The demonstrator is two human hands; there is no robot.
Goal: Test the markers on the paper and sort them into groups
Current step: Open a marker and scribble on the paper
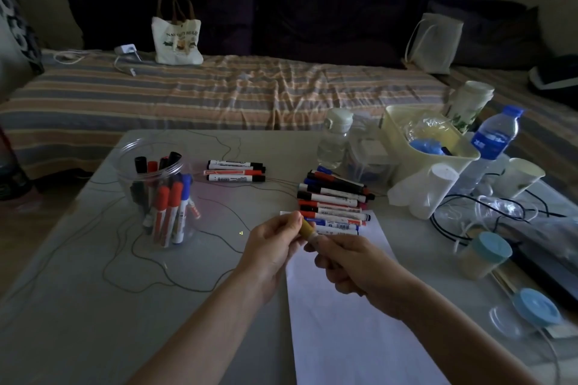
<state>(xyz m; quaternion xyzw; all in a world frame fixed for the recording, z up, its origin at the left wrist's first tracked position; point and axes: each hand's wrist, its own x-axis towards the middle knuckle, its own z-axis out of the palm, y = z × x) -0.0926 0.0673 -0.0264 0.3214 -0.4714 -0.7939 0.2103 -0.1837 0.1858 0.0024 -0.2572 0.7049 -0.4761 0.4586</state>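
Both hands are raised together over the near end of the white sheet of paper (350, 306): the left hand (269, 247) is curled with its fingertips pinching the yellowish cap end of a marker (308, 230), and the right hand (347, 262) is closed round the body of the same marker, most of which is hidden in its grip. Beneath them the grey surface (78, 306) is crossed by thin dark wires. On the left of the surface a clear plastic jar (156, 187) is seen, holding red, black and blue markers upright. A large pile of mixed markers (334, 203) lies at the far end of the paper, partly on it. A small group of three markers (236, 171), two black-capped and one red, is laid side by side between the jar and the pile, well apart from both.
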